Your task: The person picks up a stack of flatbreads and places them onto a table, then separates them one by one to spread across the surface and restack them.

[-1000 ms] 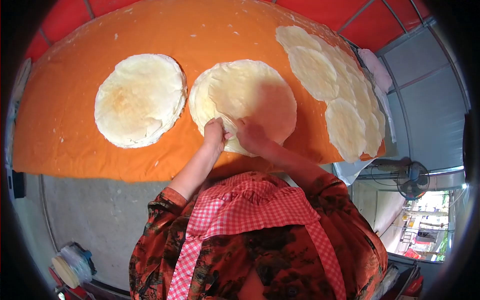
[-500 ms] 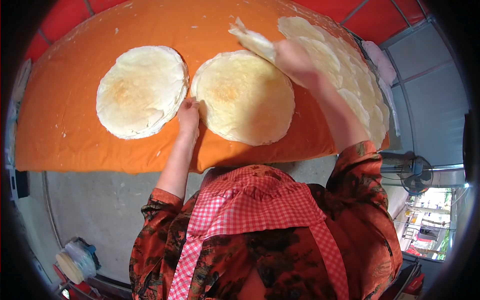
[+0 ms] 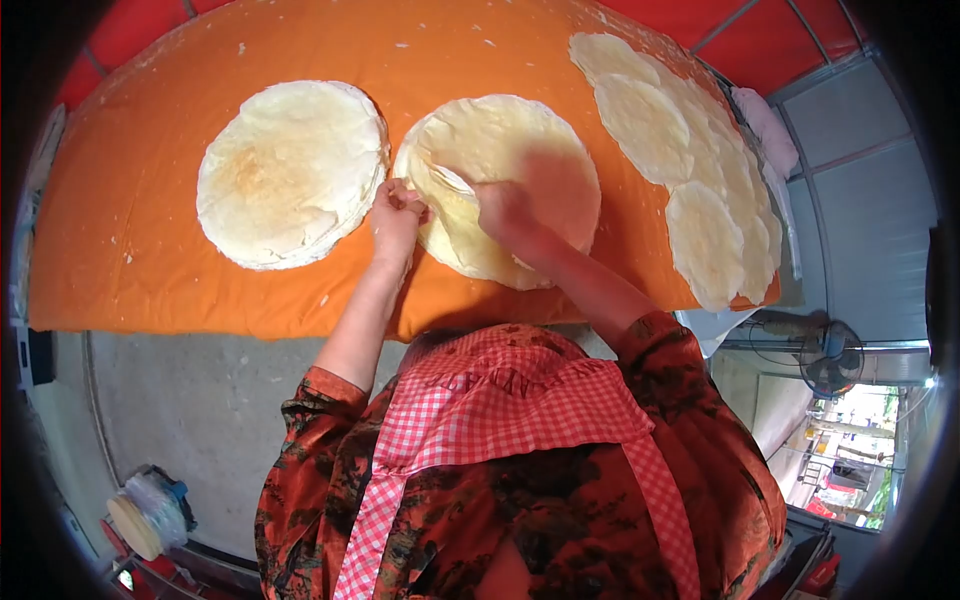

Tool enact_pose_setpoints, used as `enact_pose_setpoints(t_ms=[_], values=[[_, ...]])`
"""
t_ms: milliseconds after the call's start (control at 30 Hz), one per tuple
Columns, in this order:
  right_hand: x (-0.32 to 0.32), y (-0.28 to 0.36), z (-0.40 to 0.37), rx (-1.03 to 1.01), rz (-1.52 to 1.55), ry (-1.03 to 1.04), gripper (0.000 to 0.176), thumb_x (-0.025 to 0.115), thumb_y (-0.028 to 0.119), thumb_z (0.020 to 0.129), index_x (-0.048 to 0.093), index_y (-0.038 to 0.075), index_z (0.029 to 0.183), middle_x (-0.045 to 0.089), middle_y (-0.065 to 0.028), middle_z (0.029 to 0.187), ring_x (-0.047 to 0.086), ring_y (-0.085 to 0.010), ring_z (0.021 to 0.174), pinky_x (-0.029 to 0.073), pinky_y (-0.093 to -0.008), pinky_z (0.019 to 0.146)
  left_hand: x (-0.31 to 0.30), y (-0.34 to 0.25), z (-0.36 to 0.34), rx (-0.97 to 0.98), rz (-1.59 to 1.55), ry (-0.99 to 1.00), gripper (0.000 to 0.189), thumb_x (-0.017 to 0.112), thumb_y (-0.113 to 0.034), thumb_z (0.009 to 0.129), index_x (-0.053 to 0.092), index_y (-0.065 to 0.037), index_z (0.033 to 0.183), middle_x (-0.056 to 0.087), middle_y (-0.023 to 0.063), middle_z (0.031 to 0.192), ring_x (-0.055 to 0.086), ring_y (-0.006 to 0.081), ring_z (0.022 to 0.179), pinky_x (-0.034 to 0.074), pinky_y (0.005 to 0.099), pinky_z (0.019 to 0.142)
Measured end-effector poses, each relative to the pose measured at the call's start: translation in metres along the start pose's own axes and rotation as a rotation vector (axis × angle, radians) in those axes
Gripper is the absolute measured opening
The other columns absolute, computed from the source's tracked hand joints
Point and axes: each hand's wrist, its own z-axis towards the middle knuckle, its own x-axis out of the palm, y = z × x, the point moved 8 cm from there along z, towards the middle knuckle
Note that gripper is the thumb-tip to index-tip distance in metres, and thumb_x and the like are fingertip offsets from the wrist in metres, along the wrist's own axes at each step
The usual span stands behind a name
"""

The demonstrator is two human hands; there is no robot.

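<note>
Two round stacks of thin, pale flatbreads lie side by side on an orange cloth. My left hand [image 3: 396,225] is between them, its fingers pinched at the left edge of the right-hand flatbread stack [image 3: 500,120]. Over the middle of that same stack is my right hand [image 3: 510,215], closed on a thin flatbread [image 3: 452,181] whose folded white edge shows to the left of the fingers. Part of this flatbread is hidden by the hand. The left-hand flatbread stack [image 3: 290,175] has a browned patch and sits just left of my left hand, apart from it.
Overlapping single flatbreads [image 3: 690,150] cover the right end of the orange cloth [image 3: 130,220]. A fan [image 3: 832,355] stands at the right, beyond the table. Wrapped round items [image 3: 140,525] are low at the left, above the grey floor [image 3: 210,420].
My right hand has swung left and down from beyond the right-hand stack to its middle, bringing the flatbread with it. My left hand stays at the stack's edge. The view has shifted slightly.
</note>
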Motion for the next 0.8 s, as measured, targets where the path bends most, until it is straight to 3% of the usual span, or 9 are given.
enact_pose_setpoints(t_ms=[67, 167, 267, 367, 467, 567, 667, 733, 800], values=[[0.008, 0.004, -0.004, -0.099, 0.004, -0.051, 0.044, 0.040, 0.019, 0.091, 0.053, 0.021, 0.133, 0.069, -0.0159, 0.091, 0.068, -0.0277, 0.080, 0.051, -0.0419, 0.074, 0.006, 0.010, -0.008, -0.192, -0.087, 0.026, 0.027, 0.054, 0.006, 0.085, 0.051, 0.000, 0.112, 0.060, 0.0077, 0.097, 0.062, 0.0182, 0.079, 0.056, 0.0313, 0.068], [0.009, 0.012, -0.005, -0.103, -0.341, 0.010, 0.044, 0.043, 0.020, 0.091, 0.051, 0.018, 0.134, 0.068, -0.0173, 0.090, 0.067, -0.0280, 0.081, 0.052, -0.0422, 0.074, 0.012, 0.025, -0.013, -0.342, 0.072, 0.124, 0.023, 0.056, 0.003, 0.085, 0.052, -0.004, 0.108, 0.061, 0.0068, 0.091, 0.062, 0.0181, 0.071, 0.055, 0.0297, 0.063], [0.006, 0.018, -0.008, -0.073, -0.364, 0.044, 0.044, 0.044, 0.022, 0.090, 0.053, 0.018, 0.133, 0.068, -0.0184, 0.091, 0.067, -0.0292, 0.081, 0.052, -0.0422, 0.073, 0.018, 0.035, -0.013, -0.365, 0.009, 0.207, 0.020, 0.057, 0.000, 0.085, 0.054, -0.006, 0.105, 0.061, 0.0053, 0.085, 0.061, 0.0161, 0.070, 0.054, 0.0264, 0.058], [0.014, 0.010, -0.007, -0.038, -0.245, 0.006, 0.040, 0.047, 0.020, 0.088, 0.056, 0.008, 0.125, 0.067, -0.0200, 0.088, 0.066, -0.0332, 0.079, 0.051, -0.0442, 0.073, 0.025, 0.033, -0.015, -0.333, -0.050, 0.228, 0.016, 0.056, -0.001, 0.085, 0.054, -0.005, 0.100, 0.060, 0.0054, 0.085, 0.060, 0.0164, 0.066, 0.053, 0.0251, 0.052], [0.026, 0.017, -0.014, -0.046, -0.494, 0.158, 0.034, 0.049, 0.019, 0.087, 0.057, -0.001, 0.114, 0.066, -0.0219, 0.091, 0.065, -0.0358, 0.084, 0.050, -0.0455, 0.075, 0.031, 0.029, -0.022, -0.401, -0.273, 0.197, 0.009, 0.053, -0.004, 0.088, 0.054, -0.006, 0.096, 0.060, 0.0058, 0.084, 0.059, 0.0176, 0.061, 0.049, 0.0240, 0.045], [0.013, 0.041, -0.031, -0.070, -0.373, 0.034, 0.030, 0.050, 0.019, 0.087, 0.057, -0.004, 0.104, 0.063, -0.0246, 0.097, 0.063, -0.0375, 0.091, 0.049, -0.0476, 0.078, 0.026, 0.058, -0.006, -0.455, -0.528, 0.407, 0.009, 0.049, -0.006, 0.089, 0.053, -0.006, 0.098, 0.061, 0.0088, 0.092, 0.056, 0.0163, 0.060, 0.048, 0.0255, 0.048], [0.025, 0.018, -0.027, -0.001, -0.396, -0.015, 0.038, 0.065, 0.025, 0.079, 0.054, 0.000, 0.105, 0.057, -0.0207, 0.102, 0.058, -0.0363, 0.098, 0.047, -0.0454, 0.079, 0.027, 0.058, -0.020, -0.521, -0.446, 0.164, 0.020, 0.049, -0.011, 0.091, 0.054, -0.005, 0.110, 0.061, 0.0069, 0.094, 0.056, 0.0148, 0.070, 0.049, 0.0267, 0.060], [0.046, -0.089, -0.010, 0.275, 0.200, 0.032, 0.040, 0.043, 0.030, 0.098, 0.050, 0.001, 0.124, 0.057, -0.0168, 0.117, 0.056, -0.0253, 0.108, 0.046, -0.0421, 0.088, 0.033, 0.060, -0.021, -0.419, -0.231, 0.275, 0.030, 0.052, -0.013, 0.092, 0.050, -0.005, 0.121, 0.062, 0.0072, 0.103, 0.056, 0.0152, 0.084, 0.048, 0.0297, 0.073], [-0.076, -0.008, -0.001, -0.030, 0.669, -0.037, 0.039, 0.043, 0.026, 0.099, 0.046, 0.006, 0.133, 0.054, -0.0089, 0.122, 0.052, -0.0178, 0.111, 0.041, -0.0359, 0.097, 0.035, 0.060, -0.022, -0.358, -0.078, 0.303, 0.041, 0.055, -0.014, 0.092, 0.045, -0.006, 0.131, 0.062, 0.0068, 0.110, 0.056, 0.0152, 0.093, 0.048, 0.0309, 0.080]])
